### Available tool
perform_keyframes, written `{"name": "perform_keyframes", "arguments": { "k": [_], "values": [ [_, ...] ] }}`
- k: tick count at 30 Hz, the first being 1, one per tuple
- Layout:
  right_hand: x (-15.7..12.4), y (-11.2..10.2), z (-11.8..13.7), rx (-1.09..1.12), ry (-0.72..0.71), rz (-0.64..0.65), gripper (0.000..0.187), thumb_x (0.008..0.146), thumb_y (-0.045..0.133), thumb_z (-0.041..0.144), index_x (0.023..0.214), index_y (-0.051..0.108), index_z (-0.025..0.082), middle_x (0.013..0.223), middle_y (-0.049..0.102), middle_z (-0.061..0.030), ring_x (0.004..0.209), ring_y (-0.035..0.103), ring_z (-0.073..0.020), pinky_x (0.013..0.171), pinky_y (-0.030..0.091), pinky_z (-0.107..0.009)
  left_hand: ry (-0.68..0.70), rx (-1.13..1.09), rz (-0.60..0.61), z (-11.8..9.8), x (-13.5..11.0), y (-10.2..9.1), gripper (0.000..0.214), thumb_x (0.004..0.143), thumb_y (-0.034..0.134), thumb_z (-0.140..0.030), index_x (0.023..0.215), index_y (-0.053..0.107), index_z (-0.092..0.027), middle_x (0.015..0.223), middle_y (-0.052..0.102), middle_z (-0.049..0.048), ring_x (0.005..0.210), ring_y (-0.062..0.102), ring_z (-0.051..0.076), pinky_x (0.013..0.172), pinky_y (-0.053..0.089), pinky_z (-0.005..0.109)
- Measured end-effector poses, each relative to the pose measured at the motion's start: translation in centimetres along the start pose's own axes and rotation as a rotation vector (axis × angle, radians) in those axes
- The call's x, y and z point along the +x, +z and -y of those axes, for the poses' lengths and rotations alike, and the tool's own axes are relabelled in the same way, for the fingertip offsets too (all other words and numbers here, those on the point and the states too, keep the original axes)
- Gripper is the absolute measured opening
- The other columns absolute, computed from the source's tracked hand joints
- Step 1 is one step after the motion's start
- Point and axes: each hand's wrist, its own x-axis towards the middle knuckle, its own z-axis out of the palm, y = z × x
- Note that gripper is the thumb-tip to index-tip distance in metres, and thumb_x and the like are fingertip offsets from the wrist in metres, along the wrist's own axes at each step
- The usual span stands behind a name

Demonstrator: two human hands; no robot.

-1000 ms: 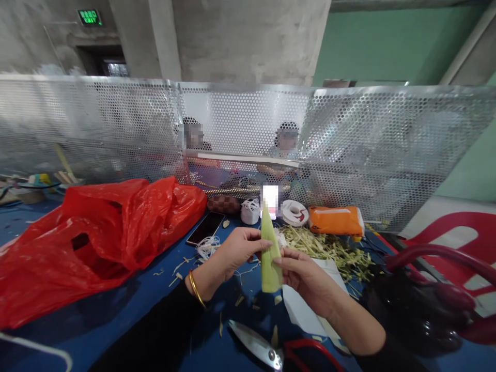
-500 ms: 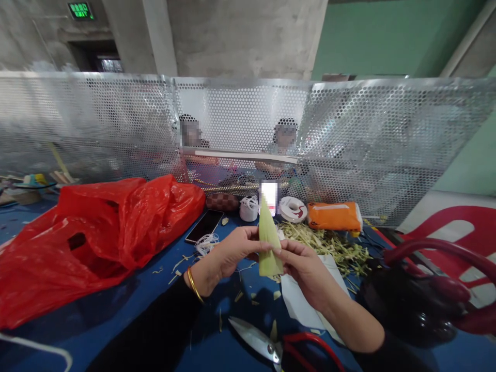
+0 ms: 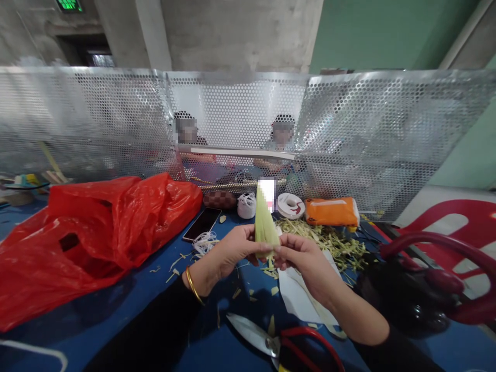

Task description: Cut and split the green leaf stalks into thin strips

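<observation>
A pale green corn husk (image 3: 264,219) stands upright between my hands over the table, its narrow tip pointing up and away. My left hand (image 3: 237,245) pinches its lower left side, the thumb lying across the front. At the lower right edge, my right hand (image 3: 299,254) grips the husk between thumb and fingers. Both sets of fingertips nearly meet near the bottom edge, and some fingers are hidden behind the husk. Below them lie scissors (image 3: 253,333) with red handles, their blades pointing left. White paper (image 3: 292,294) rests under my right forearm.
A red plastic bag (image 3: 96,222) covers the left side, near a phone (image 3: 202,224) and white cord (image 3: 205,243). Behind are a ribbon spool (image 3: 290,205), an orange pack (image 3: 331,212) and husk scraps (image 3: 341,245). A dark kettle (image 3: 403,299) stands right. Two people sit beyond the perforated metal screen (image 3: 236,103).
My fingers now hold the husk close to its bottom edge, where before more of it hung below them. The view has shifted slightly. The scissors lie where they were.
</observation>
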Motion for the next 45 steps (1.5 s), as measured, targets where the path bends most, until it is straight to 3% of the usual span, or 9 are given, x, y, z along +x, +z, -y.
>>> {"name": "perform_keyframes", "arguments": {
  "k": [7, 36, 45],
  "values": [
    [0.0, -0.1, 0.0, 0.03, 0.045, -0.002, 0.034, 0.069, 0.072, 0.048, 0.067, 0.061, 0.017, 0.061, 0.063, -0.0012, 0.054, 0.056, -0.0119, 0.054, 0.041, -0.024, -0.013, 0.049, -0.036, 0.0, 0.0, 0.1, 0.032, 0.06, 0.075, -0.027, 0.084, 0.067, -0.008, 0.065, 0.063, 0.003, 0.051, 0.054, 0.01, 0.047, 0.039, 0.022],
    [0.3, 0.0, -1.0, -0.025, 0.052, -0.033, 0.04, 0.063, 0.074, 0.053, 0.06, 0.056, 0.017, 0.05, 0.054, 0.0039, 0.044, 0.05, -0.0094, 0.048, 0.04, -0.024, -0.005, -0.015, -0.063, 0.4, 0.2, 0.9, 0.031, 0.053, 0.078, -0.024, 0.077, 0.067, -0.008, 0.062, 0.061, 0.001, 0.049, 0.049, 0.008, 0.048, 0.039, 0.022],
    [0.4, -0.4, -1.3, 0.134, 0.127, 0.07, 0.035, 0.063, 0.078, 0.044, 0.062, 0.06, 0.015, 0.051, 0.053, 0.0047, 0.042, 0.048, -0.0065, 0.047, 0.042, -0.022, -0.04, -0.033, -0.023, 0.5, 0.1, 0.9, 0.029, 0.052, 0.077, -0.021, 0.076, 0.067, -0.008, 0.058, 0.061, 0.0015, 0.048, 0.052, 0.009, 0.049, 0.04, 0.023]
  ]
}}
